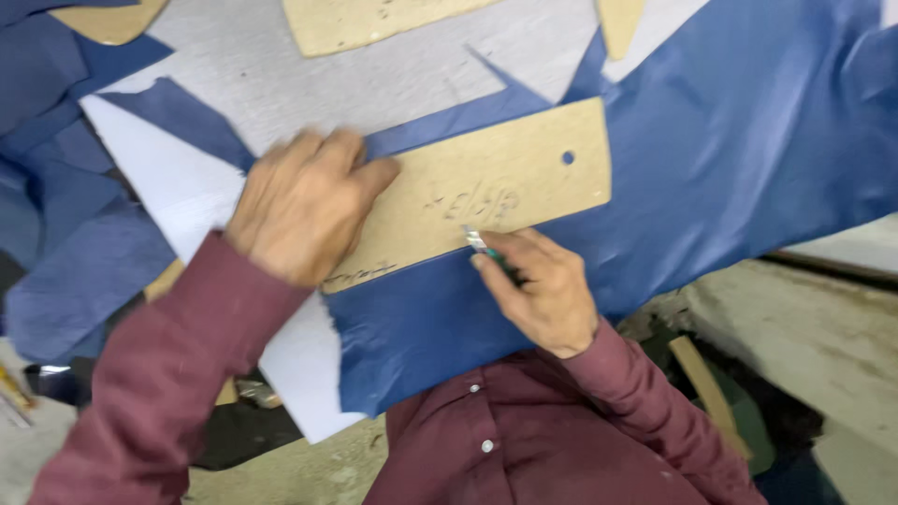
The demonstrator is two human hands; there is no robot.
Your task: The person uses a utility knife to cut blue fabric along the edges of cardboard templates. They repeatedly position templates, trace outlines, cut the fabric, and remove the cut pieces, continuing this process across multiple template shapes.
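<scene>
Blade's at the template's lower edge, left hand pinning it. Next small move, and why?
Probably draw the blade along the template's lower edge. The left hand presses the template flat on the blue fabric, and the right hand has the tip against that edge, with uncut fabric on both sides.

A cardboard template [486, 192] lies on fabric [748, 159] spread over the table [309, 89], more templates [365, 21] behind it
</scene>
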